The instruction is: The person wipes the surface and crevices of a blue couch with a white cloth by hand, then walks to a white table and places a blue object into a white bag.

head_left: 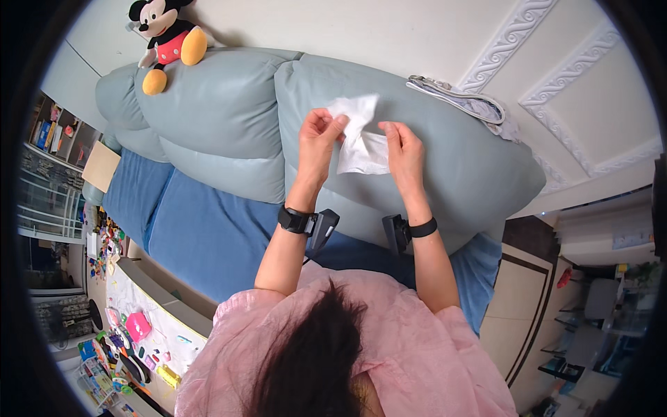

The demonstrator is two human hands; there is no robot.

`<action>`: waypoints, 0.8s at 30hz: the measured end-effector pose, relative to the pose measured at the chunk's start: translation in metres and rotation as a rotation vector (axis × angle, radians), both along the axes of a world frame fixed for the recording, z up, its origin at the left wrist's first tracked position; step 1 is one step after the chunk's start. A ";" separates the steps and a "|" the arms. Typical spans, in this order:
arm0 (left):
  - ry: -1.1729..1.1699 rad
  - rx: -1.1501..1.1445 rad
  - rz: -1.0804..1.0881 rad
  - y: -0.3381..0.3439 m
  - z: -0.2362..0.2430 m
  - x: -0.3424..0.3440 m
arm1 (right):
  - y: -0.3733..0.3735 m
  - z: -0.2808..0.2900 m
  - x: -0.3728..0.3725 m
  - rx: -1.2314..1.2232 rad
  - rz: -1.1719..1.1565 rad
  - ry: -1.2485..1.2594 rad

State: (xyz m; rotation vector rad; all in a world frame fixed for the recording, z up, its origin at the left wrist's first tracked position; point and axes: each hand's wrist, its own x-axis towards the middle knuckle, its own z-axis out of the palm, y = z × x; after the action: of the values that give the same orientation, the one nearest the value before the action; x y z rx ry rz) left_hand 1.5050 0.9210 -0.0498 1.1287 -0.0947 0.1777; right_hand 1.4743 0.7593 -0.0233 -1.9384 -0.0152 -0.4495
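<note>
Hair: long, dark, loose strands fall over the lower centre of the frame, nearest the camera.
Clothing: a pink garment, soft and wrinkled, spreads across the bottom with gathered sleeves.
White sheet: thin, crumpled and tissue-like, just above the centre of the frame, in front of the sofa back; its upper part is bunched and twisted, its lower part hangs as a flatter, roughly four-sided flap.
Left hand: the left hand pinches the twisted part of the sheet between thumb and curled fingers.
Right hand: the right hand is half curled, thumb raised, at the sheet's right edge; its fingers are partly hidden, so I cannot tell whether they grip it.
Wrists: a black strap on the left and a smooth black band on the right, each beside an angular, dark device.
Sofa: puffy grey-green backrest, smooth and leather-like, above blue, velvety seat covers.
Sofa top: a plush toy with rounded yellow feet, upper left; a folded pale cloth edged by a looped strip, upper right.
Wall: raised, scrolled white moulding, upper right.
Desk: a pale desk, lower left, scattered with small colourful pieces, including a bright pink item.
</note>
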 end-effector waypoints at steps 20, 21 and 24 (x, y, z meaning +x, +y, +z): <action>-0.447 1.401 0.245 -0.074 -0.035 -0.024 | -0.067 -0.046 0.040 -0.596 -0.190 -0.350; -0.442 1.408 0.246 -0.068 -0.034 -0.018 | -0.071 -0.046 0.042 -0.589 -0.185 -0.349; -0.262 1.559 0.495 -0.041 -0.035 0.004 | -0.073 -0.042 0.041 -0.480 -0.139 -0.269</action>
State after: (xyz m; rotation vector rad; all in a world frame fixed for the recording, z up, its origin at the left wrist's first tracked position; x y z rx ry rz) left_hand 1.5092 0.8798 -0.0852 2.6753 -0.1954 0.7740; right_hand 1.5154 0.6865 -0.0658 -2.3411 -0.1775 -0.8587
